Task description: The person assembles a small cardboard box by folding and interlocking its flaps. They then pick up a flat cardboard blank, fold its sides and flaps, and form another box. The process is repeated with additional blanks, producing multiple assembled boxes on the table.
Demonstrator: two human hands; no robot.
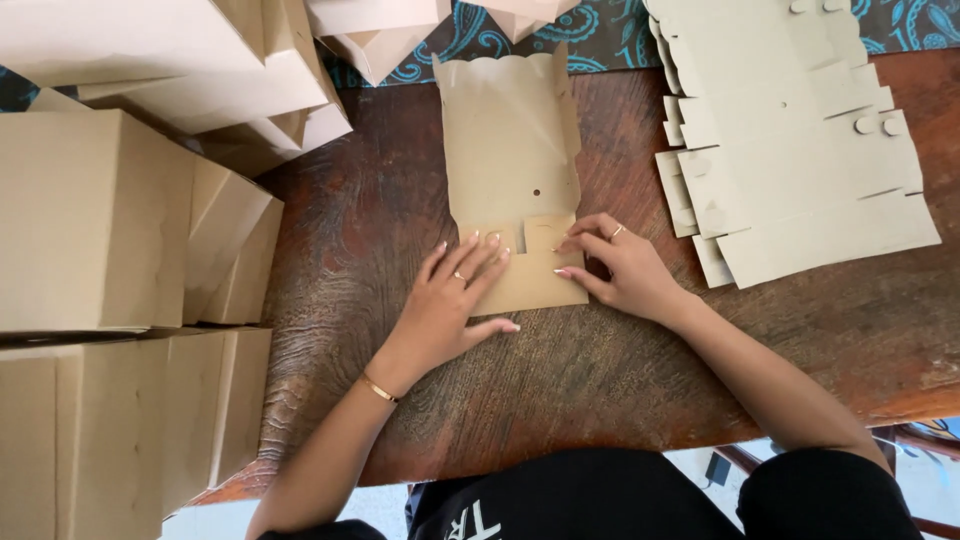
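Both hands press flat on the cardboard blank (long axis near-far). Left hand is spread wide on the near flap; right hand pins it with its fingertips.

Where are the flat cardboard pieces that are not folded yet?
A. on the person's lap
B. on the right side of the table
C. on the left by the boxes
B: the stack of flat cardboard cutouts lies on the right side of the wooden table, apart from both hands.

Flat cardboard blank on the middle of the table, both hands on its near folded end, left hand beside right hand, assembled boxes stacked at left, pile of flat blanks at right.
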